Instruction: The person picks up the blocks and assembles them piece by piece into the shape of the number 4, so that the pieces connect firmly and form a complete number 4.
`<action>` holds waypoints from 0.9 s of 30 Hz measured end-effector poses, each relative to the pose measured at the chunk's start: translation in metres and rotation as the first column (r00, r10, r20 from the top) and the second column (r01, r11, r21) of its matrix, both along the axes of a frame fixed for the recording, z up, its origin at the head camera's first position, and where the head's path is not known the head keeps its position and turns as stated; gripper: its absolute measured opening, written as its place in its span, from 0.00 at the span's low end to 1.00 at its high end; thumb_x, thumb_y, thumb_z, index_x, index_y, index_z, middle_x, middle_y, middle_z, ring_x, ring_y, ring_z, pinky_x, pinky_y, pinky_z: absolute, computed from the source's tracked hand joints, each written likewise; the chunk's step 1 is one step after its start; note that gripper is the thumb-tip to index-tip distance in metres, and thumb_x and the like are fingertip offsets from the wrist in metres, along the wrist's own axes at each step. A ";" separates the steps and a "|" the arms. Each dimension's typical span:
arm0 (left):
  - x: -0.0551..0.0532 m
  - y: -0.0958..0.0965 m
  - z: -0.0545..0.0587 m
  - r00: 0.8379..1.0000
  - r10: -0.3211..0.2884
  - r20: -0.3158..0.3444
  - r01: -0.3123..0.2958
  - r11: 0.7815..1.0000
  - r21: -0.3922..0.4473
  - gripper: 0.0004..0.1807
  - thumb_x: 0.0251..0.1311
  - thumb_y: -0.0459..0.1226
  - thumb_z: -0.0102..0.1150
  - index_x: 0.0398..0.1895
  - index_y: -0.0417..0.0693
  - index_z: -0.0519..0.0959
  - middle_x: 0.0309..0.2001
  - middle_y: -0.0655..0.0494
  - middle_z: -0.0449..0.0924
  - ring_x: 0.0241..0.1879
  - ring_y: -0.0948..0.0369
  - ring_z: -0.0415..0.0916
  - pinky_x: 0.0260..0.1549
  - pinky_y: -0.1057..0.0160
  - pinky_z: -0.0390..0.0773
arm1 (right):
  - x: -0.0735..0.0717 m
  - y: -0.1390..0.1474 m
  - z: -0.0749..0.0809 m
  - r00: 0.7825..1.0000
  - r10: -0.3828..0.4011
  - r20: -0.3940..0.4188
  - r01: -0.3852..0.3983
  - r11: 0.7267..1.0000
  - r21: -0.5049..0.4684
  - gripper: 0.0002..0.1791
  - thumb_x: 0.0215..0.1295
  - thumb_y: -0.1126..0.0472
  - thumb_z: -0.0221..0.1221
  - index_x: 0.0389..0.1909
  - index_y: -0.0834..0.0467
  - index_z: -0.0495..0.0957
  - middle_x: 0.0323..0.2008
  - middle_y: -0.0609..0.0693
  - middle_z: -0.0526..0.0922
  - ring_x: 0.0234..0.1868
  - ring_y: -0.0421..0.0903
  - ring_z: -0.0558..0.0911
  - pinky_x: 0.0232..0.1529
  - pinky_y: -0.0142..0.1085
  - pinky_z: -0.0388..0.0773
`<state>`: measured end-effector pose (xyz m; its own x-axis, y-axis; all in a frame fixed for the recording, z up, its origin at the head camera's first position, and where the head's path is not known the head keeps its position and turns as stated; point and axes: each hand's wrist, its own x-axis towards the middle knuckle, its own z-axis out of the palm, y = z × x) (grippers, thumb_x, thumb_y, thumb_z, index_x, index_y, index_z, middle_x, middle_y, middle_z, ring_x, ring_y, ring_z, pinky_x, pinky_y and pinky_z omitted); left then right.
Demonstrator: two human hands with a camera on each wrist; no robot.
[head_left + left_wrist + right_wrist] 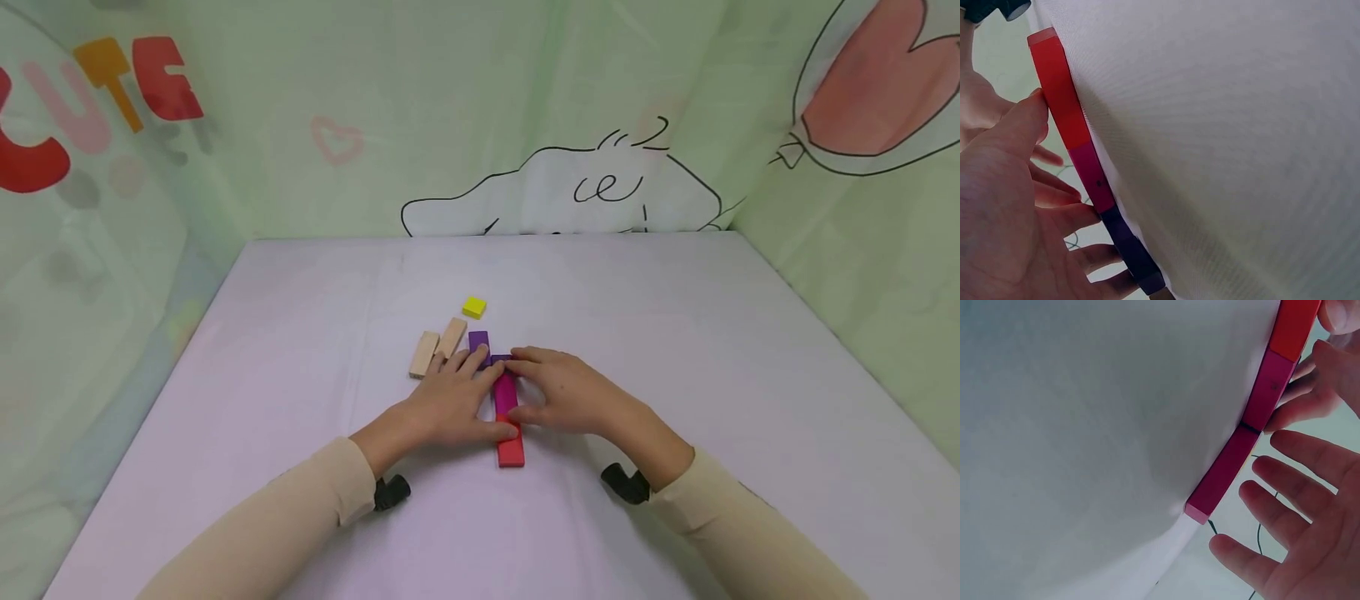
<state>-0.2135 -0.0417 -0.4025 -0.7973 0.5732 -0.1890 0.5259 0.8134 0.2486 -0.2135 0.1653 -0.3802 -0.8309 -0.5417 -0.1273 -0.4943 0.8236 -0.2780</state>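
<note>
A row of flat blocks runs away from me on the table: a red block (512, 454) nearest, a magenta block (506, 396) beyond it, and purple at the far end. Another purple block (477, 340) lies left of that end. My left hand (450, 408) spreads over the row's left side, thumb on the red block and other fingertips on or beside the purple blocks. From the right, my right hand (573, 390) reaches with extended fingers, its thumb at the red-magenta joint. In the right wrist view a magenta end block (1222, 475) shows, the fingers beside it.
Two plain wooden blocks, a left one (424, 354) and a right one (452, 337), lie just past the left fingertips. A yellow block (474, 307) sits farther back. The white table (675, 317) meets patterned cloth walls (465, 100) behind and at both sides.
</note>
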 end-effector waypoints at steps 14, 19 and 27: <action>0.000 0.001 -0.001 1.000 0.000 0.000 0.000 1.000 0.002 0.53 0.62 0.71 0.54 0.84 0.56 0.54 0.84 0.47 0.46 0.82 0.43 0.46 0.77 0.33 0.43 | 0.006 -0.005 -0.004 1.000 -0.008 -0.002 0.008 1.000 0.026 0.42 0.64 0.46 0.70 0.74 0.61 0.69 0.75 0.59 0.68 0.75 0.61 0.70 0.71 0.56 0.70; 0.000 0.001 0.001 1.000 0.004 0.009 -0.004 1.000 -0.005 0.52 0.63 0.71 0.54 0.84 0.56 0.54 0.84 0.47 0.46 0.82 0.43 0.45 0.77 0.33 0.42 | 0.008 -0.005 -0.004 1.000 -0.015 0.006 0.014 0.999 0.032 0.43 0.64 0.46 0.70 0.75 0.61 0.68 0.76 0.59 0.68 0.75 0.60 0.70 0.70 0.56 0.71; 0.000 0.001 0.000 1.000 0.004 0.000 -0.004 1.000 -0.007 0.53 0.63 0.71 0.53 0.84 0.56 0.54 0.84 0.47 0.46 0.82 0.43 0.46 0.77 0.33 0.43 | 0.009 -0.004 -0.005 1.000 0.016 -0.015 -0.015 1.000 0.024 0.42 0.66 0.47 0.69 0.75 0.62 0.67 0.76 0.58 0.69 0.76 0.59 0.69 0.71 0.55 0.70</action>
<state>-0.2139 -0.0410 -0.4029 -0.7995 0.5688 -0.1931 0.5225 0.8171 0.2435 -0.2041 0.1609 -0.3849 -0.8244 -0.5514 -0.1280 -0.5110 0.8222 -0.2505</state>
